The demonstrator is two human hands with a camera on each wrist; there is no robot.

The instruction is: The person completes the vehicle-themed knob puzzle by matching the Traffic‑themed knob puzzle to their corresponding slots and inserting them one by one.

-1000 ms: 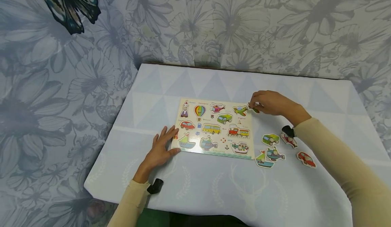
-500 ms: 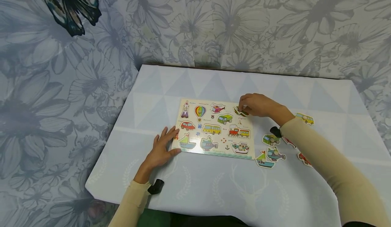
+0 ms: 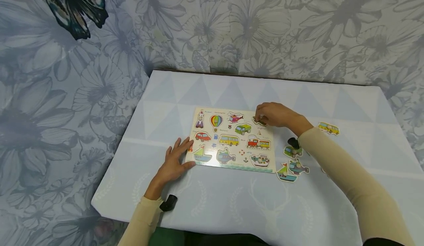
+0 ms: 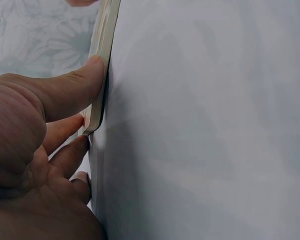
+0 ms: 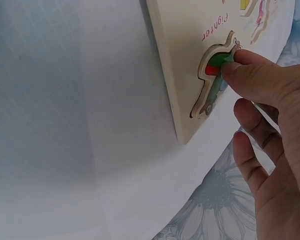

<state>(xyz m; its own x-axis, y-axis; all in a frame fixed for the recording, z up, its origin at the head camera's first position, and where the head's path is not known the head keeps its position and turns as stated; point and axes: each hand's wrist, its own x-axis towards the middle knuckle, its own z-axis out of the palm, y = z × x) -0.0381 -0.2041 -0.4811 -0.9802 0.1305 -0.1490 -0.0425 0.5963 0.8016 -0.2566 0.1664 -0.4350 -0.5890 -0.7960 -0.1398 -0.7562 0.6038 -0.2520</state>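
Observation:
A wooden puzzle board (image 3: 236, 166) with vehicle pictures lies mid-table. My left hand (image 3: 173, 162) rests at its left edge with fingers spread; in the left wrist view the thumb presses the board's side (image 4: 105, 47). My right hand (image 3: 277, 114) is over the board's upper right corner. Between thumb and index finger it pinches a green fighter plane puzzle piece (image 5: 217, 60), which sits at the plane-shaped recess marked "Fighter". Whether the piece lies fully flat there I cannot tell. The other right fingers are held off the board.
Loose pieces lie right of the board: a green jeep (image 3: 290, 152), a submarine (image 3: 298, 167), a sailboat (image 3: 286, 175) and, farther off, a yellow bus (image 3: 328, 128). My right sleeve (image 3: 344, 172) covers other pieces. A patterned wall (image 3: 265, 39) stands behind the table.
My right hand has moved left from beside the board onto its upper right corner, bringing the plane piece to the recess. The yellow bus has come into view behind the arm. My left hand stays put.

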